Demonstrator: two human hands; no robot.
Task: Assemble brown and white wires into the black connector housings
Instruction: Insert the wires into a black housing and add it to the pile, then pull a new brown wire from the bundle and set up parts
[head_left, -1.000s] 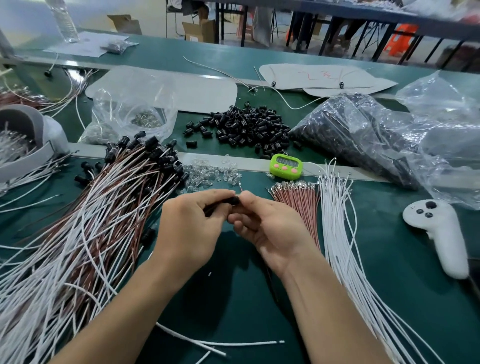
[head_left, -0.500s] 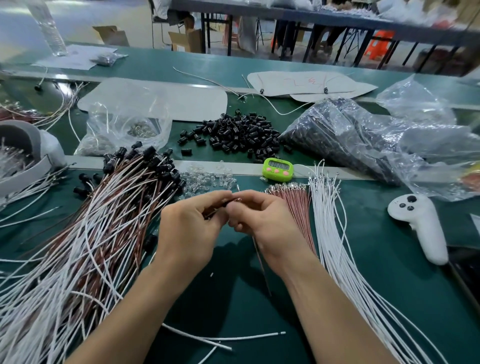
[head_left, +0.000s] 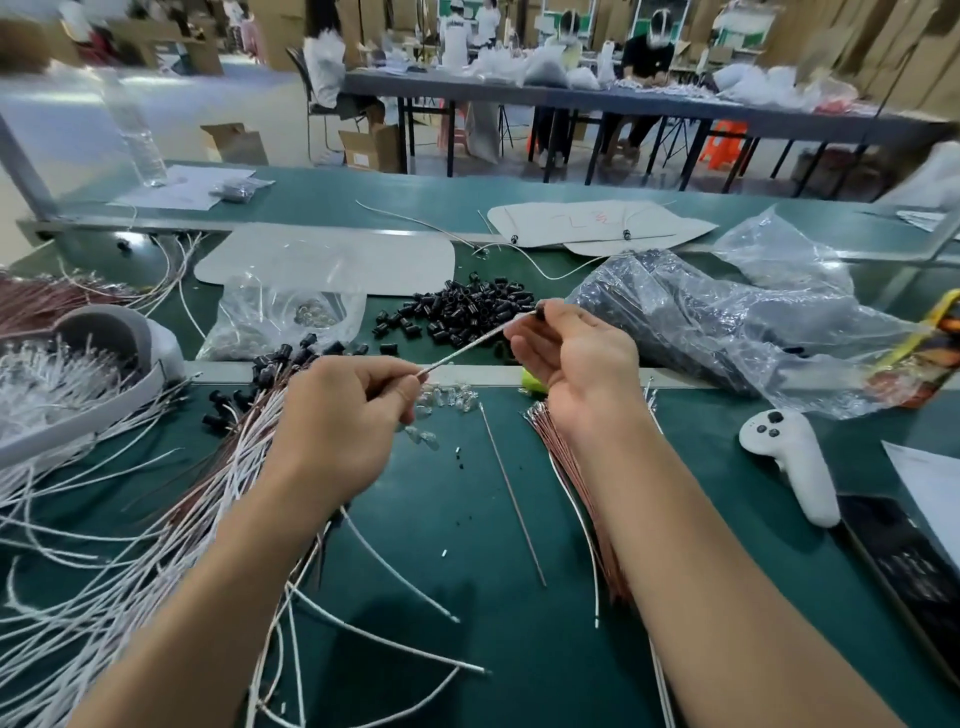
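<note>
My right hand (head_left: 576, 364) pinches a black connector housing (head_left: 540, 312) at its fingertips, raised above the table. A taut pair of brown and white wires (head_left: 472, 343) runs from the housing down-left to my left hand (head_left: 343, 415), which pinches the wires. A pile of loose black housings (head_left: 462, 312) lies behind my hands. Finished wires with housings (head_left: 182, 467) fan out at the left. Loose brown wires (head_left: 566, 467) lie under my right forearm, and one single brown wire (head_left: 511, 493) lies between my arms.
A heap of small clear parts (head_left: 447, 400) sits just beyond my left hand. A large plastic bag of black parts (head_left: 727, 322) fills the right rear. A white controller (head_left: 795, 457) lies at the right. A grey tray with white wires (head_left: 62, 374) stands at the left.
My hands have drawn apart: the right hand rose up and right with the housing, and the wires now stretch between the hands. The camera has tilted upward.
</note>
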